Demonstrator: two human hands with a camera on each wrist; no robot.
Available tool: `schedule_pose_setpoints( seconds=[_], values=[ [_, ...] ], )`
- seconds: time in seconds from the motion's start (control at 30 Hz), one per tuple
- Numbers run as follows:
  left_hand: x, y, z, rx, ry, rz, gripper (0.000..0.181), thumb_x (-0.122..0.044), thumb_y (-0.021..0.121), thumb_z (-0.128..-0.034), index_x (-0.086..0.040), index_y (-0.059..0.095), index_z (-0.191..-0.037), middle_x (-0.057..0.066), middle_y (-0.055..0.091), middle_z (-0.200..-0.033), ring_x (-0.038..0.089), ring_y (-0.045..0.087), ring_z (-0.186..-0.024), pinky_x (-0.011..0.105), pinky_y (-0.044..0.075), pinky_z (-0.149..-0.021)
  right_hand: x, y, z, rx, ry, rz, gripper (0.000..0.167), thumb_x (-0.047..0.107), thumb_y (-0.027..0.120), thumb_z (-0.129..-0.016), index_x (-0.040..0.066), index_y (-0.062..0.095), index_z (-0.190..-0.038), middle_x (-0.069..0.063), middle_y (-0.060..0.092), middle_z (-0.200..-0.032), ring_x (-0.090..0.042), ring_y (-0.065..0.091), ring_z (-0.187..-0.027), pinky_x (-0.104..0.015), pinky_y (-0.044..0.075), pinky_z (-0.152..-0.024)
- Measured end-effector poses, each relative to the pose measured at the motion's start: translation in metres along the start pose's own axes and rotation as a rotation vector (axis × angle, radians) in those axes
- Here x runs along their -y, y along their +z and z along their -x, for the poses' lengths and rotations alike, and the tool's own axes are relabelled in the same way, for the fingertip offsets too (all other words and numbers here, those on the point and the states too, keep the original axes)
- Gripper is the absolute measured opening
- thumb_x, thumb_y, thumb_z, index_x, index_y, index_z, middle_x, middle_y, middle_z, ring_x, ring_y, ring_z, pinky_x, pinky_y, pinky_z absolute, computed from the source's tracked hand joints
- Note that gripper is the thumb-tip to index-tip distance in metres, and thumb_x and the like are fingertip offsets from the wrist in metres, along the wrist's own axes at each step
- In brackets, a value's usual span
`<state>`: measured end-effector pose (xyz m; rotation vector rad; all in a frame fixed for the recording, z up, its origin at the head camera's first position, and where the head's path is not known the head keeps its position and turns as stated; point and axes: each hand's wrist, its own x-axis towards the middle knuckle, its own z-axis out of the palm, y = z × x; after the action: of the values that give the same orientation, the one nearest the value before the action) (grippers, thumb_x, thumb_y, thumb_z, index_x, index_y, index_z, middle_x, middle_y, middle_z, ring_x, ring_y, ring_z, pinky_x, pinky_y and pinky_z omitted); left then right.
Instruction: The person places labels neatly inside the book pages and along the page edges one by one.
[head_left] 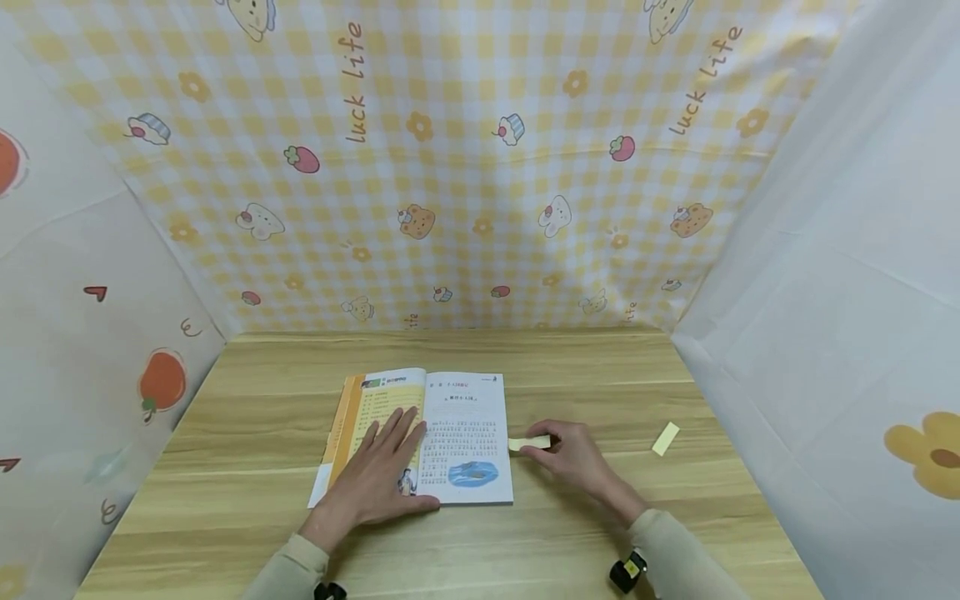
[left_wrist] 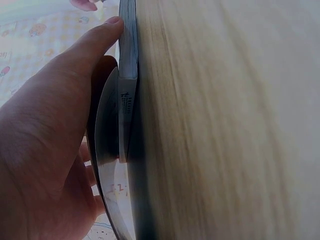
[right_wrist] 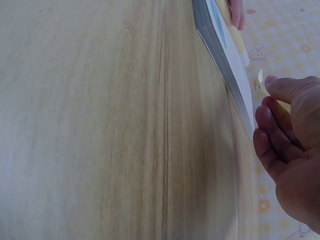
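Note:
An open book (head_left: pixel 465 417) lies on the wooden table, with printed text and a blue picture on its right page. My left hand (head_left: pixel 378 479) rests spread over the left page, its thumb along the lower edge near the spine. In the left wrist view that thumb touches the book's edge (left_wrist: pixel 128 45). Just beyond the right page's outer edge, my right hand (head_left: pixel 573 458) pinches a pale yellow sticky note strip (head_left: pixel 531 443) between thumb and fingers. The strip's free end reaches toward the page edge; in the right wrist view it curls up slightly (right_wrist: pixel 260 77).
A second pale yellow strip (head_left: pixel 665 438) lies on the table (head_left: pixel 600 367) to the right of my right hand. A checked cloth (head_left: pixel 465 183) hangs behind the table, with white cloth at both sides.

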<state>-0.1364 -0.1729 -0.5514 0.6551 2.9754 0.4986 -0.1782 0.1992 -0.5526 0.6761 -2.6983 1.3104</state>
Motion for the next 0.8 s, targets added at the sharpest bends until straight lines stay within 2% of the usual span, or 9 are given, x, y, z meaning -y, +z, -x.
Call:
schedule_pose_setpoints(
  seconds=[0.13, 0.3, 0.4, 0.6, 0.8],
  values=[
    [0.001, -0.001, -0.001, -0.004, 0.003, -0.005, 0.129, -0.089, 0.075, -0.0859, -0.007, 0.036, -0.177, 0.018, 0.020, -0.190, 0.044, 0.020, -0.178, 0.071, 0.023, -0.142, 0.000, 0.005, -0.006, -0.009, -0.092, 0.039, 0.018, 0.012, 0.096, -0.091, 0.007, 0.084, -0.105, -0.007, 0.085, -0.100, -0.001, 0.066, -0.076, -0.018, 0.059, -0.065],
    [0.001, 0.000, -0.001, -0.001, 0.000, -0.009, 0.129, -0.090, 0.074, -0.0857, -0.007, 0.036, -0.177, 0.018, 0.020, -0.190, 0.044, 0.020, -0.178, 0.070, 0.023, -0.142, -0.002, 0.009, -0.012, 0.013, -0.196, 0.080, 0.019, 0.010, 0.094, -0.092, 0.007, 0.083, -0.106, -0.007, 0.084, -0.108, -0.005, 0.067, -0.082, -0.017, 0.056, -0.067],
    [0.001, 0.001, 0.000, 0.005, -0.005, -0.010, 0.130, -0.091, 0.074, -0.0854, -0.007, 0.036, -0.177, 0.018, 0.020, -0.190, 0.044, 0.019, -0.178, 0.070, 0.023, -0.142, -0.002, 0.011, -0.015, 0.044, -0.214, 0.087, 0.018, 0.009, 0.093, -0.094, 0.006, 0.083, -0.109, -0.009, 0.085, -0.112, -0.003, 0.065, -0.082, -0.016, 0.055, -0.066],
    [0.001, 0.002, 0.000, 0.006, -0.006, -0.008, 0.129, -0.090, 0.075, -0.0852, -0.008, 0.037, -0.177, 0.017, 0.020, -0.190, 0.044, 0.020, -0.178, 0.071, 0.024, -0.142, 0.001, 0.015, -0.021, 0.080, -0.235, 0.126, 0.017, 0.010, 0.091, -0.096, 0.005, 0.083, -0.110, -0.010, 0.086, -0.110, 0.005, 0.054, -0.075, -0.016, 0.052, -0.064],
    [0.000, 0.002, 0.000, 0.007, -0.006, -0.005, 0.129, -0.090, 0.075, -0.0852, -0.008, 0.037, -0.177, 0.017, 0.020, -0.190, 0.044, 0.019, -0.178, 0.071, 0.023, -0.142, 0.000, 0.018, -0.024, 0.102, -0.195, 0.144, 0.018, 0.010, 0.091, -0.096, 0.005, 0.083, -0.111, -0.010, 0.085, -0.110, 0.004, 0.056, -0.076, -0.015, 0.055, -0.066]
  ],
)
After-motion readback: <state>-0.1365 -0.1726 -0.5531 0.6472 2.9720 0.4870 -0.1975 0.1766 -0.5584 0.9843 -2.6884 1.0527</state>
